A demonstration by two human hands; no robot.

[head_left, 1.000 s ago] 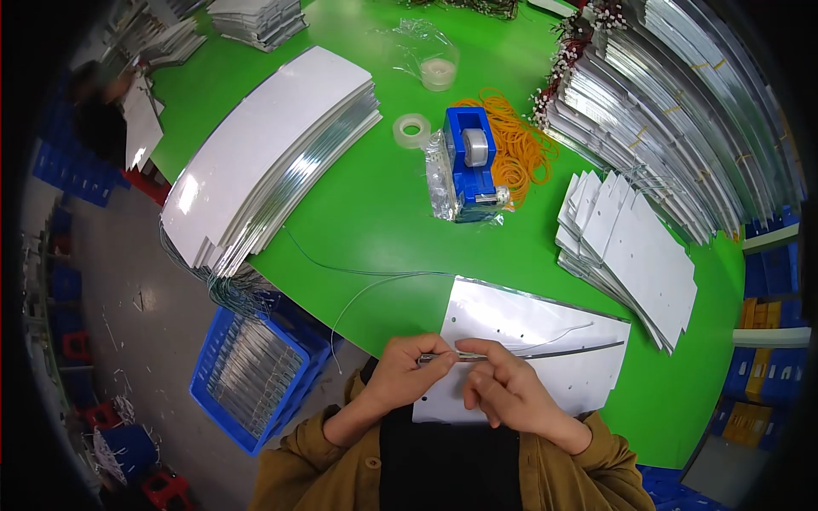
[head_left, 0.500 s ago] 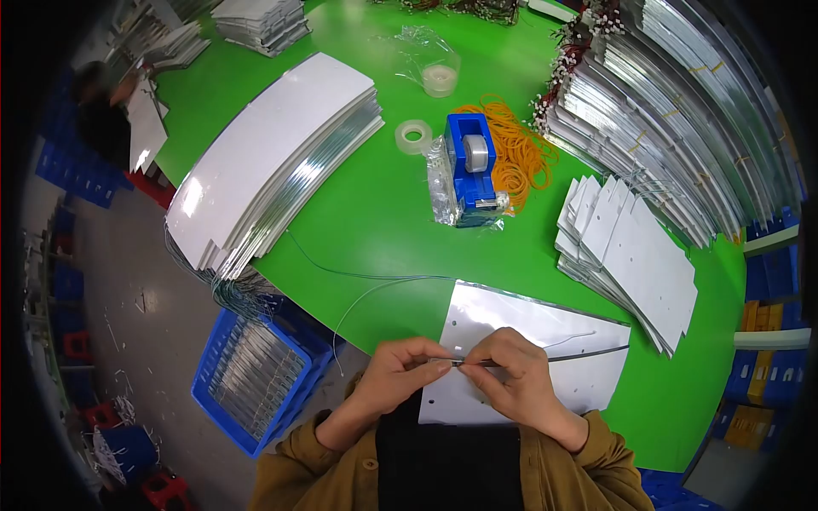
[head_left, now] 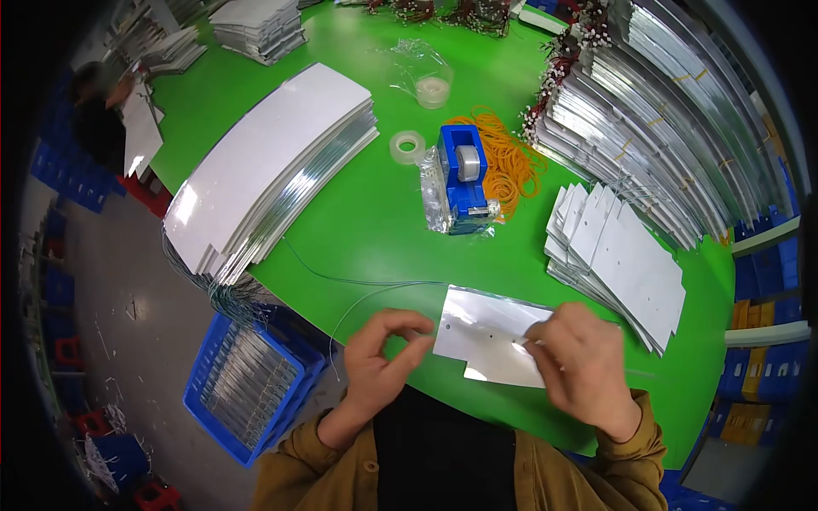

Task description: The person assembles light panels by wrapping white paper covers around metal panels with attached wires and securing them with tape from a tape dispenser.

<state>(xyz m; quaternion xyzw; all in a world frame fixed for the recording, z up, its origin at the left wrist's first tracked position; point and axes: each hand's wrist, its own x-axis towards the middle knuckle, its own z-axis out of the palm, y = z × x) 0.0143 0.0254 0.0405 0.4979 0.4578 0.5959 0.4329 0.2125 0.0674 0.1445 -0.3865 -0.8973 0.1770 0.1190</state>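
A white panel [head_left: 490, 328] with small holes lies near the front edge of the green table [head_left: 358, 230]. Beside its left end is my left hand [head_left: 383, 353], thumb and forefinger curved towards each other with a small gap and nothing visible between them. Over the panel's right part, my right hand [head_left: 584, 362] has its fingers pinched together; what they hold, if anything, is too small to make out. Thin green wires [head_left: 358, 282] run left from the panel's upper left corner.
Behind stand a blue tape dispenser [head_left: 464, 175], a tape roll [head_left: 406, 146] and orange rubber bands [head_left: 507, 162]. Panel stacks lie left [head_left: 273, 145] and right [head_left: 626, 260]. A blue crate [head_left: 247, 383] is below the table's left edge. A person [head_left: 100, 119] is at far left.
My hands have moved apart, the right one to the right and the left slightly left. The dark strip between them no longer shows. The panel's visible outline is shorter and differently placed.
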